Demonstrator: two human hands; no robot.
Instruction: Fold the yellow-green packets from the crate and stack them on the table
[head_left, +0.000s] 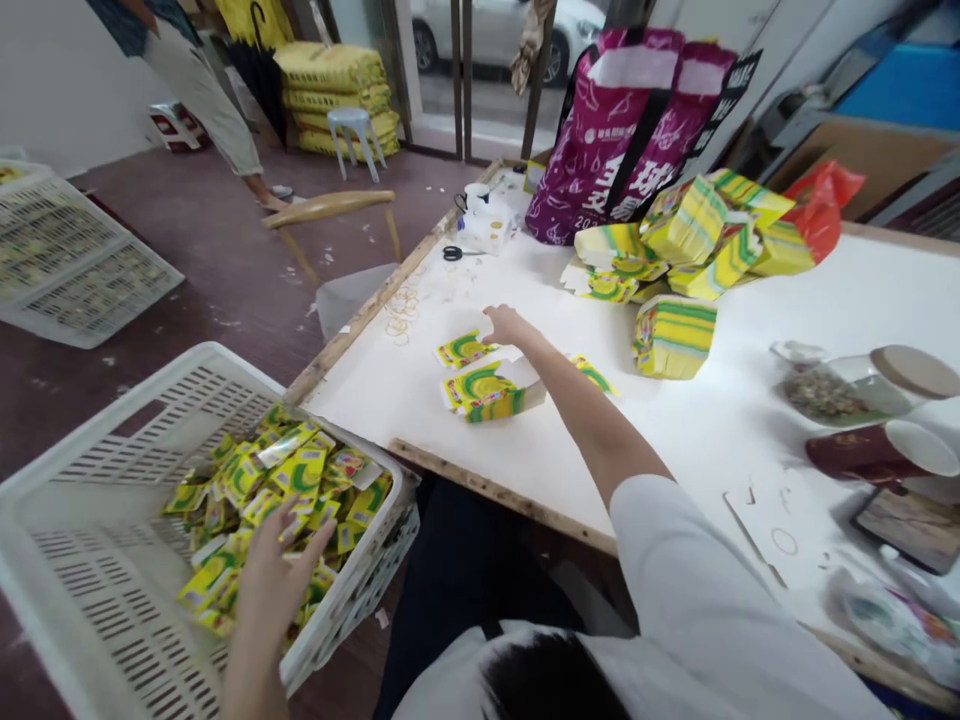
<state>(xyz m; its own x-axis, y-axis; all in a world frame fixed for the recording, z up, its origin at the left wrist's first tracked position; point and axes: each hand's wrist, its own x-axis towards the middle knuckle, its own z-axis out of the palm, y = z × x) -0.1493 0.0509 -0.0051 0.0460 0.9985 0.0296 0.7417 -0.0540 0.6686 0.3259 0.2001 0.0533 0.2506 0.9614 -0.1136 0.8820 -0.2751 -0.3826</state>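
Observation:
My left hand reaches over the white plastic basket, its fingers apart and holding nothing. Beneath it lies a heap of small yellow-green packets. Over the white table, my right hand has its fingers bent, with a gap between thumb and forefinger; nothing shows in it. Just left of those fingers is a small yellow-green piece, perhaps a packet or carton flap. Nearer to me lies a yellow-green carton with a pale open end. Another yellow piece shows partly behind my right forearm.
Stacked cartons and a purple bag stand at the back right. Scissors, rubber bands and a cup lie far left. Jar, dark red mug and phone are right. A wooden chair stands beyond.

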